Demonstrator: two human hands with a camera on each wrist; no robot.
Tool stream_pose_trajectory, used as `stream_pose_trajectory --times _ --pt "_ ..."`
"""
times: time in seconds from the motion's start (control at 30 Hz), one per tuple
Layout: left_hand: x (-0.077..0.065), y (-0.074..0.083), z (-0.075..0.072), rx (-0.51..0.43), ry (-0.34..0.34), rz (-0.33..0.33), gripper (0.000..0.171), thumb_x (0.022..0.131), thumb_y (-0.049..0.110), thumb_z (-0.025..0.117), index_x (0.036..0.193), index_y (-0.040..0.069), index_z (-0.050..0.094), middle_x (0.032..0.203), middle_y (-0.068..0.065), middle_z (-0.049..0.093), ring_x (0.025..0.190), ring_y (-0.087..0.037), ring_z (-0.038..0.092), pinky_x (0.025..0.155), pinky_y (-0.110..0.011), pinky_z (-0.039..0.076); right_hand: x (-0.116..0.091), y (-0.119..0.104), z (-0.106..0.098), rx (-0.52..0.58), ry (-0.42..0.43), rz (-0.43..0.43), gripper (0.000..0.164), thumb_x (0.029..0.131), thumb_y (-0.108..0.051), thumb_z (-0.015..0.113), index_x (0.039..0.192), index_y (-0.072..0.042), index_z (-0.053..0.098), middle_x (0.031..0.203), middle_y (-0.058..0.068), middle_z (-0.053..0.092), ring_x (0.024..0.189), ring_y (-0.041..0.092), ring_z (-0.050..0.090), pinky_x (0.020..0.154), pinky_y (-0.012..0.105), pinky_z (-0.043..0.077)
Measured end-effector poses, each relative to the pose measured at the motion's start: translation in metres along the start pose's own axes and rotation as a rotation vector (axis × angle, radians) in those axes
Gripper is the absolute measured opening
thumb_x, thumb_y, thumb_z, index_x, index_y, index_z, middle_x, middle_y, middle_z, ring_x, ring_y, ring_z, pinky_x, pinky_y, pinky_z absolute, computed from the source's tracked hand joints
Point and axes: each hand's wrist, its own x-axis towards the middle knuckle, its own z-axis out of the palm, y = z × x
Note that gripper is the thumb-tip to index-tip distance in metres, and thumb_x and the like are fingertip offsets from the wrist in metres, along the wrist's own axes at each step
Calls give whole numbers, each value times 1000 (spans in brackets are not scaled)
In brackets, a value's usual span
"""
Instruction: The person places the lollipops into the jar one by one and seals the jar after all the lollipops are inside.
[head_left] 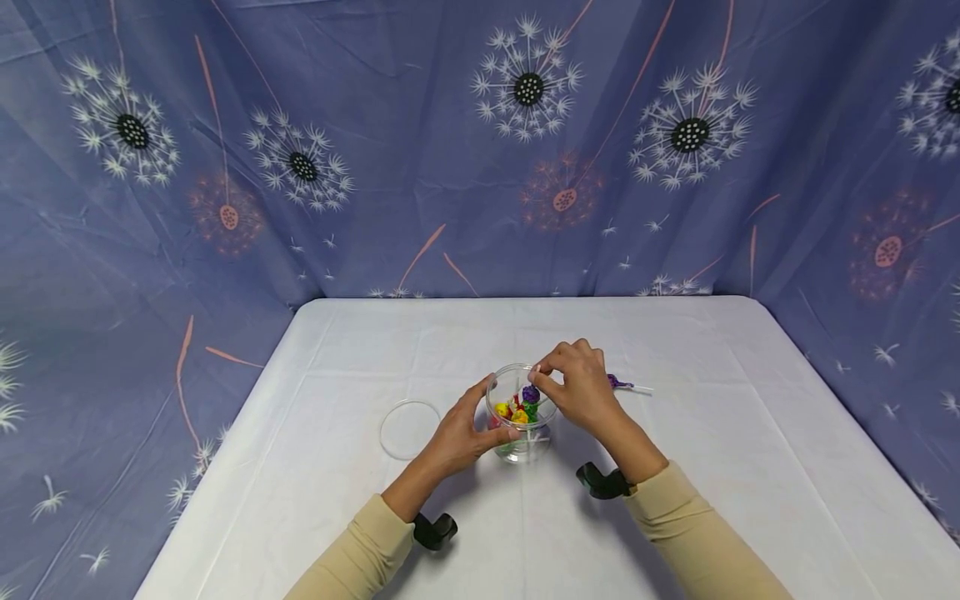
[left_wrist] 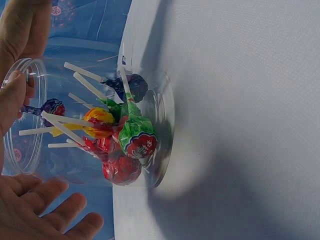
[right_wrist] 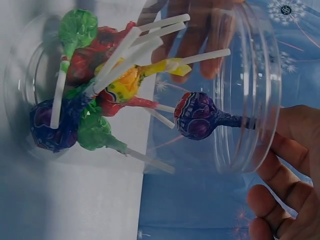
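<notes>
A clear plastic jar (head_left: pixel 525 454) stands on the table, with several wrapped lollipops inside, among them a green lollipop (left_wrist: pixel 137 137), a yellow lollipop (right_wrist: pixel 122 82) and red ones. The left hand (head_left: pixel 459 432) holds the jar near its rim, thumb on the near side and fingers around the far side. With thumb and index finger, the right hand (head_left: pixel 581 385) pinches a purple lollipop (right_wrist: pixel 195 116) by its stick end at the jar's mouth. Its wrapped head hangs inside, above the other lollipops. Fingers partly hide the stick.
Left of the jar lies a clear round lid (head_left: pixel 384 417) on the white-covered table (head_left: pixel 375 350). Another purple lollipop (head_left: pixel 619 383) lies behind the right hand, its white stick pointing right. A blue dandelion-print curtain (head_left: pixel 420 167) hangs around the table.
</notes>
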Motion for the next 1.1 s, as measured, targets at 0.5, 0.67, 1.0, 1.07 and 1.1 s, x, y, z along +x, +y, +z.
stream_pose_trajectory --times 0.5,0.67,1.0,1.07,1.1 --pt "0 2 0 -3 -5 4 91 77 48 74 150 23 25 151 -5 35 142 -29 30 112 -56 28 -4 1 3 -45 -2 -48 10 80 -23 75 78 -14 73 77 1 64 81 22 50 76 41 33" --pt "0 2 0 1 -7 -5 91 77 48 73 150 23 25 152 -5 35 142 -30 29 111 -57 29 -4 0 2 -32 -7 -51 9 80 -23 75 81 -15 75 78 0 64 81 22 49 77 41 33" --pt "0 2 0 3 -3 -4 92 76 49 74 150 24 25 151 -6 36 141 -31 30 111 -57 29 -4 1 -3 -3 32 -70 10 80 -24 75 85 -15 75 78 0 64 79 20 48 75 40 32" --pt "0 2 0 4 2 2 91 76 48 74 150 24 26 151 -6 37 141 -31 31 111 -57 29 -4 1 -5 3 38 -68 10 80 -24 75 85 -15 75 78 0 64 80 20 48 76 40 32" --pt "0 2 0 3 4 3 91 76 47 74 150 24 26 151 -6 37 141 -31 30 111 -57 29 -4 2 -6 4 42 -65 10 80 -24 75 86 -15 75 79 0 63 80 20 48 76 40 32"
